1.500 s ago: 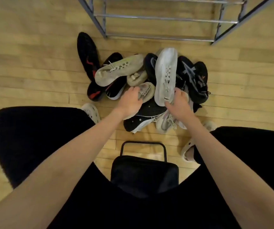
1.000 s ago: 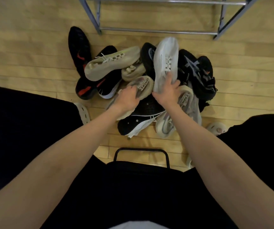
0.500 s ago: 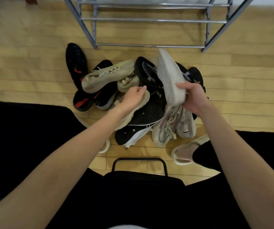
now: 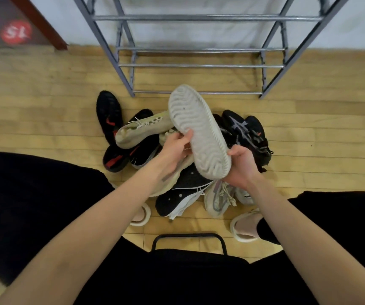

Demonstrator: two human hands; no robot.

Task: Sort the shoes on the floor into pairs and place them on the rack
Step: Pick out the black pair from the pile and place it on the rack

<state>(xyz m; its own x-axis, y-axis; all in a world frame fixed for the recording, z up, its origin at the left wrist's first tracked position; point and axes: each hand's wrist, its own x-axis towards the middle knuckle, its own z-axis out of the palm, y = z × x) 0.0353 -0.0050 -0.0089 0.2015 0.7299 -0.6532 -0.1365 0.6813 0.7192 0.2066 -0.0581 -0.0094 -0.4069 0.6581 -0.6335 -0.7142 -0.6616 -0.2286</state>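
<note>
A white sneaker (image 4: 199, 130) is lifted above the pile with its ridged sole turned up toward me. My right hand (image 4: 241, 166) grips its heel end from the right. My left hand (image 4: 175, 148) holds its left edge near the middle. Under it several shoes lie heaped on the wooden floor: a beige laced sneaker (image 4: 142, 129), a black shoe with red marks (image 4: 109, 116), black sneakers with a grey star (image 4: 245, 130), a black-and-white shoe (image 4: 177, 197) and a pale grey sneaker (image 4: 216, 199). The grey metal rack (image 4: 199, 66) stands behind the pile with bare rails.
My legs in black flank the pile, my feet in pale slippers (image 4: 243, 227) at its near edge. A black stool frame (image 4: 188, 237) sits between my knees. A white wall runs behind the rack, a dark red board (image 4: 38, 20) at far left.
The white sneaker rose off the pile and turned sole-up. My right hand slid to its heel. My left hand let go of the beige shoe in the pile and took the white sneaker's edge.
</note>
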